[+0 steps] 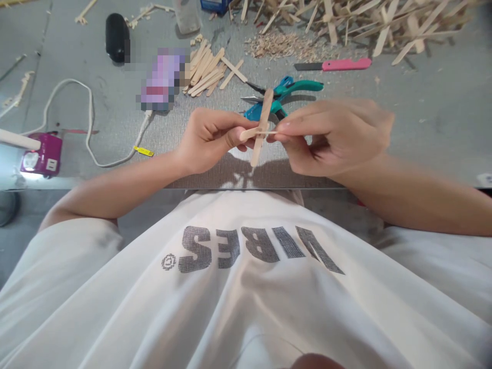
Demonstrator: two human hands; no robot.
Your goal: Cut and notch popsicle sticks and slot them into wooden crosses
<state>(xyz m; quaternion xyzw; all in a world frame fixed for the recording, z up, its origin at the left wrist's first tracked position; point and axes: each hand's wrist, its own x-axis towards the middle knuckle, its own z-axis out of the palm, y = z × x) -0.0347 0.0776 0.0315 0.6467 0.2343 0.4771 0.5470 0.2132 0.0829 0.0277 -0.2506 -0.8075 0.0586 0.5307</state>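
Note:
Just above the table's near edge, my left hand point(215, 138) pinches a small assembly of crossed craft sticks point(266, 108) between thumb and fingers. One flat stick of it stands lengthwise, crossed by another near its middle. From the right, my right hand point(334, 136) has thumb and forefinger closed on the thin end of a stick that meets this crossing. Both hands hold the piece from opposite sides. Directly behind it lie teal-handled pliers point(303, 86), partly covered by the sticks and fingers.
Loose craft sticks point(207, 69) lie beside a phone point(161, 79) on a white cable point(91, 107). A pink-handled cutter point(346, 64) rests at the right, near wood shavings point(284, 46). Crossed-stick pieces point(384, 31) are heaped at the back. A purple adapter point(42, 154) and black case point(116, 38) sit left.

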